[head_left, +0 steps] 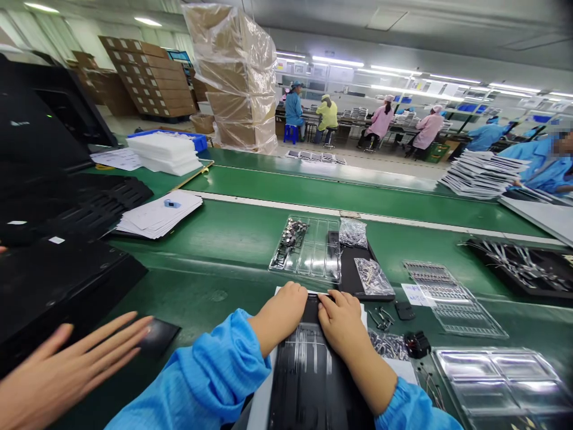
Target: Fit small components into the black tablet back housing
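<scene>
My left hand [280,310] and my right hand [342,322] sit side by side, both in blue sleeves. Their fingers are curled down and pressed on the far edge of a long black panel [308,370]. The panel lies lengthwise toward me on a white sheet [262,400]. Just beyond my fingers is a clear compartment tray [313,251] with small metal parts in its left cells. A third hand [67,364], another person's, lies open and flat at the lower left, its fingertips near a small black plate [156,335].
Two bags of small parts [373,276] rest on a black tray [353,280]. Clear trays [452,298] and loose black parts [416,343] are on my right, black trays [54,280] on my left. A green belt [358,200] runs across; seated workers [380,119] are behind.
</scene>
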Demonstrator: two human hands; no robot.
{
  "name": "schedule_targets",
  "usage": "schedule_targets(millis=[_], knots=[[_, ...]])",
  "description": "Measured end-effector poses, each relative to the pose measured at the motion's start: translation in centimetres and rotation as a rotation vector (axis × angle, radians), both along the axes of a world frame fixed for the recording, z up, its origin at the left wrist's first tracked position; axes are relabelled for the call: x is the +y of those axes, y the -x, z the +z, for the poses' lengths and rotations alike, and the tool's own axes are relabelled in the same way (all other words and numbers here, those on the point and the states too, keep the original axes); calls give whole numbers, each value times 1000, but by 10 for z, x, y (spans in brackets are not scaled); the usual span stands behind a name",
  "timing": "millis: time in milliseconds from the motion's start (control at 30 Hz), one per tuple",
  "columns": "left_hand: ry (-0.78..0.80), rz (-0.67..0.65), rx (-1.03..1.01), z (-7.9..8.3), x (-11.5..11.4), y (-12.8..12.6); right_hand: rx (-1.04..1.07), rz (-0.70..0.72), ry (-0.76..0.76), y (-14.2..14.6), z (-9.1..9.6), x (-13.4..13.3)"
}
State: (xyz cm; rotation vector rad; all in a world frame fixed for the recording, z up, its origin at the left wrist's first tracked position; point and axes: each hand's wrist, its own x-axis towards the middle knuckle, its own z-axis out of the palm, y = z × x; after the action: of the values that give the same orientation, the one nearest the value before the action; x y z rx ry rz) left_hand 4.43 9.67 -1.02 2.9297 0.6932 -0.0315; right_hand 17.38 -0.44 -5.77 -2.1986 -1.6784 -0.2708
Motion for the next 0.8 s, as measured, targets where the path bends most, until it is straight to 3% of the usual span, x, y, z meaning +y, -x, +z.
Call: schedule_targets(millis=[400,800], knots=[[-32,-24,12,-1,1,1,-42,-20,45,4,1,-1],[-18,-20,70,9,-2,-2,-32,-44,80,8,6,0]])
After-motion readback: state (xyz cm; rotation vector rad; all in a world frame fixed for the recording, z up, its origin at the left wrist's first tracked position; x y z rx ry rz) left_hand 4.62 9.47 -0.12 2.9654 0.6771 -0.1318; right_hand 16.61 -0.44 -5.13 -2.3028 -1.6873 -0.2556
